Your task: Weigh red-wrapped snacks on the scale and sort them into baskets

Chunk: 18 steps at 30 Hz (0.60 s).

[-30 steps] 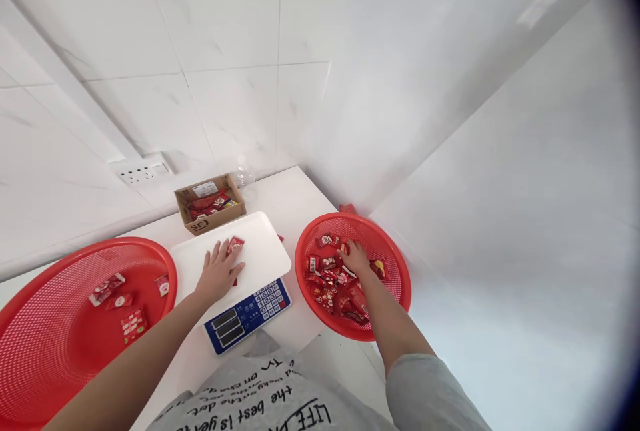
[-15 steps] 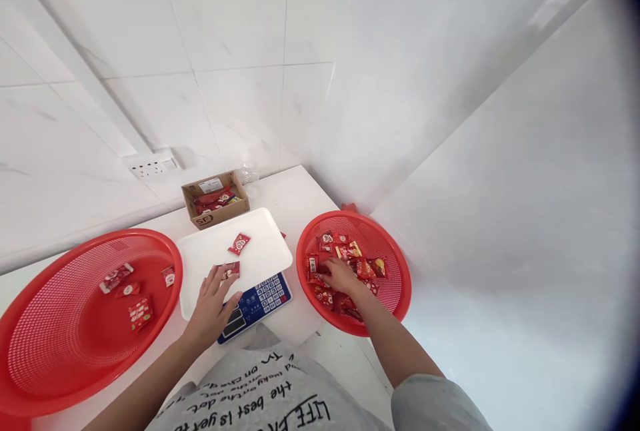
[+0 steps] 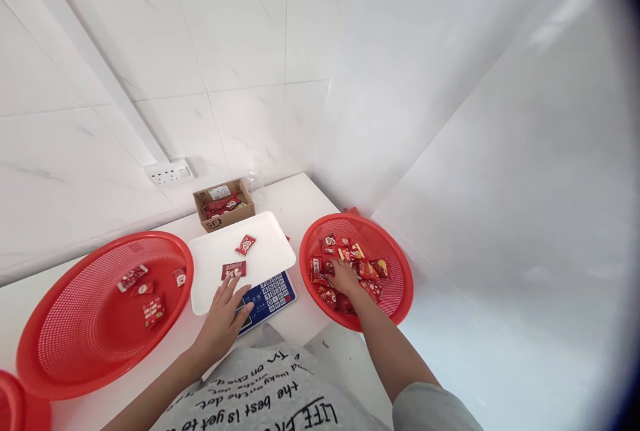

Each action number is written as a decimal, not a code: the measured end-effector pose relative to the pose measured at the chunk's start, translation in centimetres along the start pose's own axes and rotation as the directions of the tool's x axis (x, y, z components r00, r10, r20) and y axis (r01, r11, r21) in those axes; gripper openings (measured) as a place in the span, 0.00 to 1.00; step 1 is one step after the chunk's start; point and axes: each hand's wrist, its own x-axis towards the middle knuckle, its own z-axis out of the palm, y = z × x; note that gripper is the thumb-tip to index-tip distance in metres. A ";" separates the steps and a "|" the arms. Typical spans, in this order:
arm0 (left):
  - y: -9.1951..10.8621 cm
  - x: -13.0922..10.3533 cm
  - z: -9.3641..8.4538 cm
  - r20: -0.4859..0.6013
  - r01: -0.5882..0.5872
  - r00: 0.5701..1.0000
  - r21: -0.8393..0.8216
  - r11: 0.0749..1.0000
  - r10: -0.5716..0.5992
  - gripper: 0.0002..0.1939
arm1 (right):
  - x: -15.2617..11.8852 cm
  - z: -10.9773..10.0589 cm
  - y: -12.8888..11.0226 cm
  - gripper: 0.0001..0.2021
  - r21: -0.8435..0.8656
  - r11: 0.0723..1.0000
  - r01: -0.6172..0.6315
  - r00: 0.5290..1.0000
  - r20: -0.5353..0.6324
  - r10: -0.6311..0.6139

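Reaching into a round red plastic mesh basket (image 3: pixel 367 236), the right hand (image 3: pixel 344 278) has its fingers bent down among a loose pile of small shiny red wrapped packets (image 3: pixel 370 271); whether it grips one cannot be told, since the fingertips are hidden. The left hand (image 3: pixel 225 314) is spread loosely, fingers apart and slightly bent, at the near edge of a white rectangular plastic weighing tray (image 3: pixel 270 254). It appears to hold nothing, though its longest fingers reach the lower edge of a flat dark-red rectangular packet (image 3: pixel 234 269) — contact is hard to judge. Farther beyond that hand, a red-and-white twist-ended packet (image 3: pixel 245 244) lies alone on the tray. Just right of the left hand, a blue scale panel with white keys (image 3: pixel 275 296) shows from under the tray; the hand covers part of its display end.

Judging by how the packets are spread, the work looks unfinished: two are on the tray, while many more lie around the right hand. To the left hand's left, a second wide red plastic mesh basket (image 3: pixel 117 318) holds only a few scattered red packets (image 3: pixel 153 311). Beyond the tray from the left hand, a small open brown cardboard box (image 3: pixel 233 218) contains further red packaging.
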 end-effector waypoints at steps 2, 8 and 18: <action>0.3 -0.1 -0.1 0.012 -0.001 1.000 0.005 1.000 0.001 0.22 | 0.0 0.1 -0.2 0.27 -0.014 1.000 -0.025 1.000 -0.016 0.025; 0.9 -1.0 -0.5 0.045 0.037 0.998 0.023 0.999 -0.038 0.22 | -0.1 0.1 -0.8 0.17 -0.052 0.998 -0.032 0.999 -0.031 0.031; 2.0 -1.4 -1.3 0.090 0.024 0.996 0.043 0.999 -0.028 0.22 | -0.7 -0.6 -1.3 0.17 0.075 0.994 -0.083 0.992 -0.084 0.089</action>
